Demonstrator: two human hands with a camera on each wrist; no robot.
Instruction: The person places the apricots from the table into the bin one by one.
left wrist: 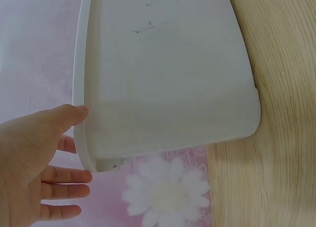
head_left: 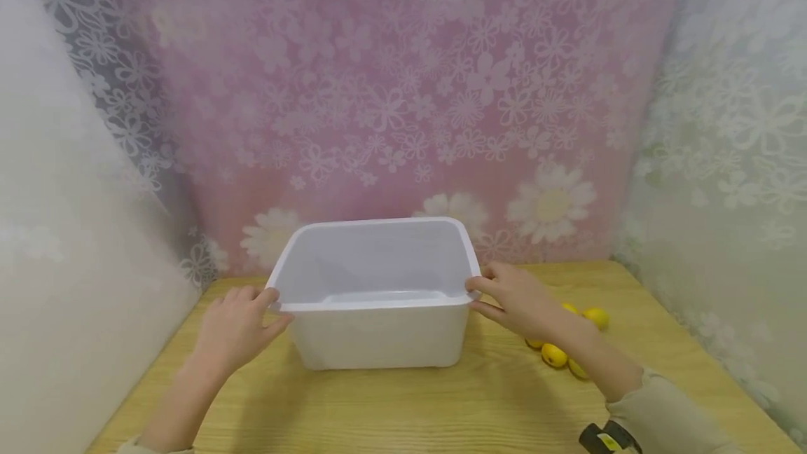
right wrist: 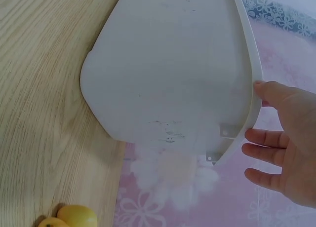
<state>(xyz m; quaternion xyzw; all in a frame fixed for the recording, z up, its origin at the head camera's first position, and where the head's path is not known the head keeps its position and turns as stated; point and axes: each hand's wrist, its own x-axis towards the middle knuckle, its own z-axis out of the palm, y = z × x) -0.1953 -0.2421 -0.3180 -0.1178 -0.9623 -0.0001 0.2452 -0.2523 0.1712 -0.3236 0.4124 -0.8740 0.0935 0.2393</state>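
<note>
A white plastic bin (head_left: 384, 338) stands on the wooden table, its mouth facing up and its inside bare. My left hand (head_left: 235, 331) pinches the rim at the near left corner; in the left wrist view the thumb (left wrist: 71, 116) lies on the outer side of the rim. At the near right corner my right hand (head_left: 513, 300) pinches the rim the same way, and the right wrist view shows its thumb (right wrist: 271, 93) against the rim's outside. Small dark scuffs mark the bin's outer walls.
Several yellow lemon-like fruits (head_left: 555, 355) lie on the wooden table (head_left: 378, 412) right of the bin, partly hidden behind my right forearm. A pink flowered backdrop (head_left: 391, 90) rises behind the table, with pale side walls left and right. A black watch-like device (head_left: 608, 438) sits at my right sleeve.
</note>
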